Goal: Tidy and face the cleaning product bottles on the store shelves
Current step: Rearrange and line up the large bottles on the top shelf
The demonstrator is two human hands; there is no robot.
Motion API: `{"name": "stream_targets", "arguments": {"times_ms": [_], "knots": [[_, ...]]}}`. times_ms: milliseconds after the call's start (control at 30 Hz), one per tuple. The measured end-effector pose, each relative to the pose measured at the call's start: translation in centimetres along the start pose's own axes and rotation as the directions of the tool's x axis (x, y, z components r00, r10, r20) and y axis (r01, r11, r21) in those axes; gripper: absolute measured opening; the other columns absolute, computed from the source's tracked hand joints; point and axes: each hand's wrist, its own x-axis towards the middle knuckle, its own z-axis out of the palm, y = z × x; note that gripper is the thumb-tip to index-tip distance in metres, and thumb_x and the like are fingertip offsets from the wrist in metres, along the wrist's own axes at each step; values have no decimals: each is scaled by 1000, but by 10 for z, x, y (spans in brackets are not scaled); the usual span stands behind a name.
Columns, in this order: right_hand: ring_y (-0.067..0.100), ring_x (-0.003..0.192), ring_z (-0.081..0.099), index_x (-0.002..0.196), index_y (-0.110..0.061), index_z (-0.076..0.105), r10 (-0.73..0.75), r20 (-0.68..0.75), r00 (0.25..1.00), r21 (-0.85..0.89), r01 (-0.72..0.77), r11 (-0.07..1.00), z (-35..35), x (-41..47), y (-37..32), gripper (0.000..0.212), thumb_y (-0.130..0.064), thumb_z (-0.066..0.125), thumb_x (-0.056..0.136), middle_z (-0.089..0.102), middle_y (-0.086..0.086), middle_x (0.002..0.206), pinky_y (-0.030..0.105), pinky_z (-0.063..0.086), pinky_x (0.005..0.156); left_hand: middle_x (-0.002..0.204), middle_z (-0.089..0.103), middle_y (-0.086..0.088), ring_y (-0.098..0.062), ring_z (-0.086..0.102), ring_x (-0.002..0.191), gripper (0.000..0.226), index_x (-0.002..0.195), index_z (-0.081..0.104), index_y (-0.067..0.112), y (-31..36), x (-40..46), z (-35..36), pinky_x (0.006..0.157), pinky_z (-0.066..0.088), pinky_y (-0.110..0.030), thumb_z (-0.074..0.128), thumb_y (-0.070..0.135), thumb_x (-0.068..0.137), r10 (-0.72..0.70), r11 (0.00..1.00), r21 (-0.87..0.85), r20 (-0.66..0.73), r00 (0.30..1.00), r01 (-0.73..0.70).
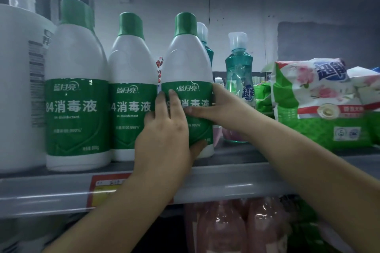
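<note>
both hands on the rightmost disinfectant bottle (188, 80), upright on the shelf (236, 181) at roughly 12 o'clock from the arms. left hand (164, 133) reaching up from 7 o'clock, fingers laid up the green label's left side, thumb hooked under near the base, gripping. right hand (218, 107) coming in from 4 o'clock, thumb across the label front, fingers wrapped behind the right side. at 9 o'clock, touching or nearly so, a second green-capped bottle (132, 88), then a third (77, 92). at 3 o'clock a teal dish-soap bottle (239, 80), beyond it a detergent bag (320, 104).
</note>
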Motion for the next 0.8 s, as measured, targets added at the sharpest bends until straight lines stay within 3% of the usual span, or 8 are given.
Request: {"name": "stream_targets", "arguments": {"times_ms": [67,133,233,333,467,533,633,800], "knots": [[22,92,67,102,-10,61,15,-74,997,-47,-19,999,-3,0,1,29,-35,59,87,69,8,101,40,56,85,152,10,-13,-27,34,128,111,146,-2,3,1,0,0,103,34,-32,57,63,74,4,1000,4,-8,1000,-4],[32,82,62,103,4,58,17,-168,986,-112,-36,993,-9,2,4,47,-39,42,95,65,16,93,45,53,80,152,9,-11,-26,29,131,111,146,-2,3,1,-1,0,105,32,-32,57,64,73,-11,1000,-18,-8,1000,11],[21,72,53,101,7,56,10,-311,950,-157,-61,986,-19,8,10,43,-31,36,97,53,6,77,40,48,70,152,6,-10,-24,20,135,110,145,-5,3,0,0,2,109,26,-32,53,66,75,-21,1000,-5,9,1000,21],[16,75,56,98,-8,56,21,-302,953,-93,-51,994,-21,7,11,34,-39,41,95,57,1,82,36,49,71,153,6,-10,-25,19,136,111,145,-5,3,2,1,1,110,25,-33,55,64,75,-31,998,-46,18,999,32],[17,91,66,110,-11,56,25,-124,992,37,-21,999,-9,-1,11,42,-46,55,86,67,3,102,35,56,81,152,12,-20,-31,27,135,111,144,3,-6,5,0,1,111,25,-34,62,57,75,-20,999,-33,-21,1000,19],[16,95,67,115,-14,56,46,-65,997,62,-42,997,-1,1,13,54,-46,68,74,69,2,106,38,56,84,153,2,-19,-29,15,140,103,143,-5,-5,5,-1,2,114,15,-33,56,52,83,15,999,-40,17,1000,-14],[17,90,70,107,-16,61,39,-106,994,37,-35,999,5,7,16,60,-46,75,57,72,0,99,42,57,83,154,-2,-16,-26,12,142,101,143,-10,-3,4,2,4,115,10,-29,52,52,86,12,999,-49,20,1000,-11],[14,89,67,104,-17,54,8,-255,967,-51,-22,998,4,4,16,53,-38,79,63,68,-2,98,40,57,80,156,0,-13,-20,7,144,101,145,-8,-1,1,4,6,114,6,-23,52,54,84,54,992,-113,50,997,-48]]}}
